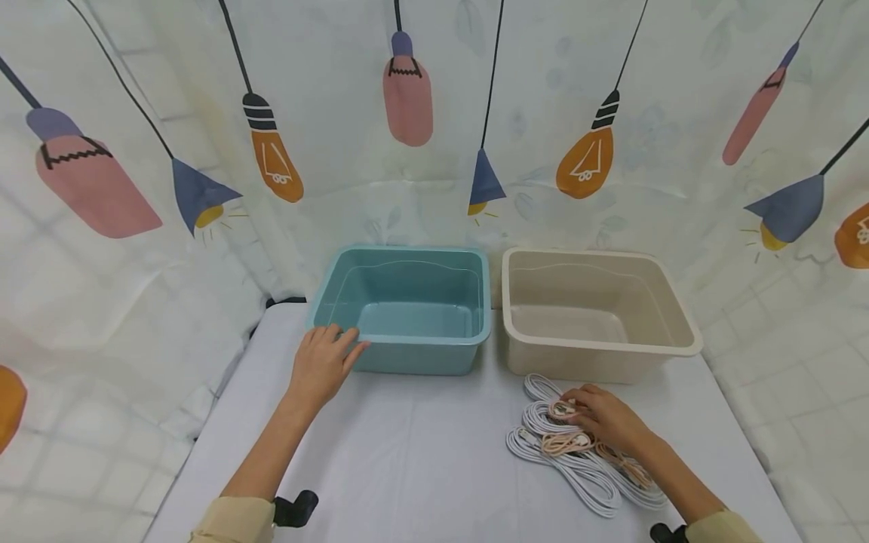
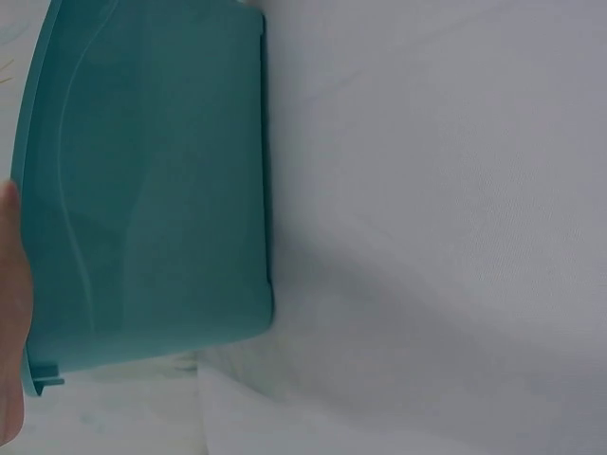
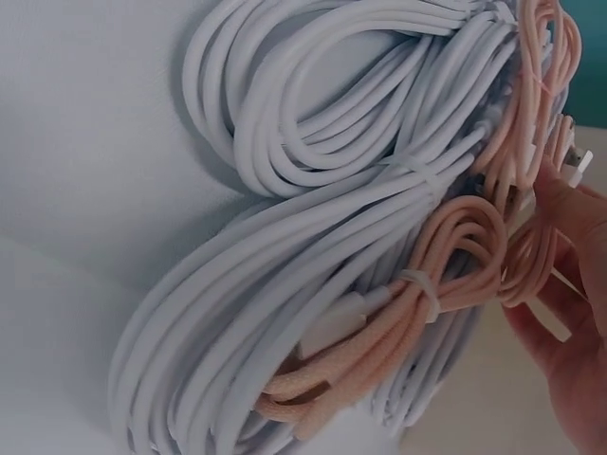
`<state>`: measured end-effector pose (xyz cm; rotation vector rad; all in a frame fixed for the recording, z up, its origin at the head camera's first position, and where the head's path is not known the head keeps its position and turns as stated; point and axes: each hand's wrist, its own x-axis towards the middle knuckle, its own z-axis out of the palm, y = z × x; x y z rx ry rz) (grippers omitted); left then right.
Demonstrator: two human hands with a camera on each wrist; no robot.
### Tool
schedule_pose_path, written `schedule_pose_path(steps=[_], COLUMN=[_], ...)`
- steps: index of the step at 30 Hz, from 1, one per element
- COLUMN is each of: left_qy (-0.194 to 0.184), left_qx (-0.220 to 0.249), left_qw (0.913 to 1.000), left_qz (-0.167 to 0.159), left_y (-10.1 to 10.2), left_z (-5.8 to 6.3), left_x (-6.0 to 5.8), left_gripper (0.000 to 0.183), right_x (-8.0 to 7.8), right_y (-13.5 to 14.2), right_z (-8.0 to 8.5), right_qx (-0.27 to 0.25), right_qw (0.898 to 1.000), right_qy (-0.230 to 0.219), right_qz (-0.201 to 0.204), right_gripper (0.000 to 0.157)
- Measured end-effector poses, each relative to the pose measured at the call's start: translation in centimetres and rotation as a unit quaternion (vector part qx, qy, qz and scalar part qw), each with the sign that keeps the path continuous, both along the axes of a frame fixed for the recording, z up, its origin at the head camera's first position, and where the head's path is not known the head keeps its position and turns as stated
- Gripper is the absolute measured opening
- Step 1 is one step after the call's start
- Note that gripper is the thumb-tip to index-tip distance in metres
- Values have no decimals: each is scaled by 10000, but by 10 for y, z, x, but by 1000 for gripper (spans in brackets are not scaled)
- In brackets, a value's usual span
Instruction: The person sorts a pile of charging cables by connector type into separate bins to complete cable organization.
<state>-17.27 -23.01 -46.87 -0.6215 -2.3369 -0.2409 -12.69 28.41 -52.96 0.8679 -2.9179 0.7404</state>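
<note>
My left hand rests at the near left corner of the blue plastic bin, fingers loosely spread over its rim. In the left wrist view only a strip of that hand shows along the bin's rim. On the right, my right hand pinches a coiled peach-coloured charging cable between thumb and fingers. The cable lies at the top of a heap with several bundled white cables. Another tied peach cable lies across the white coils, close to the fingers.
A beige bin stands right of the blue one, just behind the cable heap. Both bins sit at the back of a table with a white cloth. A curtain printed with lamps hangs behind and at the sides.
</note>
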Motion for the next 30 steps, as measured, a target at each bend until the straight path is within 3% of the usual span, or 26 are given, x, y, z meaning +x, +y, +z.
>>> schedule_pose_path(steps=[9,16,23,30], left_qy=[45,-25,-398,-337], left_qx=[27,-5,89,187], left_qw=[10000,10000,9992,9992], left_qz=[11,63,53,-46], left_y=[0,1,1,2], left_z=[1,2,8,9], left_x=[1,2,5,5], left_gripper=[72,73,77,79], right_x=[-2,-3,-5,-8], right_y=[-4,-11,-20,-26], right_z=[14,29,48,66], right_qx=[-74,-298,-435,-543], right_qw=[9997,9995,9979,9975], right_qy=[-136,107,396,286], right_qz=[-166,59,275,340], right_gripper=[27,27,26,25])
